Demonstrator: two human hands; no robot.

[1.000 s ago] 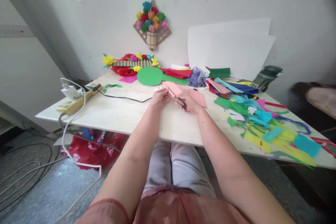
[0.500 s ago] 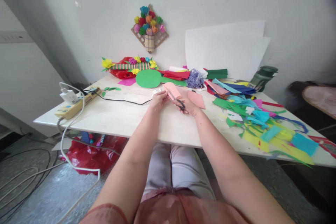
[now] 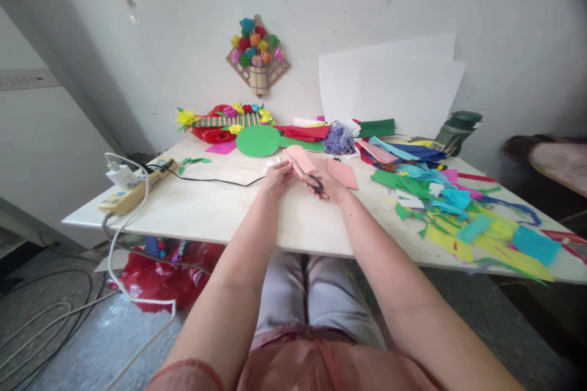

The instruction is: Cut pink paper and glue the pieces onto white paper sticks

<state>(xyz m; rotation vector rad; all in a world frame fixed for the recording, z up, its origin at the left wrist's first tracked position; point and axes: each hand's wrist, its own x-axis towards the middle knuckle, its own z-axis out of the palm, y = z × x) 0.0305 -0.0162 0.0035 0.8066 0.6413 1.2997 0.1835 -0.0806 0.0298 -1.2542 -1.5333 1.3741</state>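
Counter with front edge beneath both forearms. Open room on pale surface from left hand toward power strip near left edge, crossed by black cable. Tighter to the right, with paper scraps spread to the front edge. Pinched by left hand well back from that edge: salmon-pink paper, plain and matte. Gripped in right hand: black-handled scissors, blades lying against the paper.

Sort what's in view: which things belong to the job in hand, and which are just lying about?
In use:
- pink paper, in the left hand
- scissors, in the right hand

Apparently just lying about:
- power strip
- green bottle
- purple string
- paper scraps
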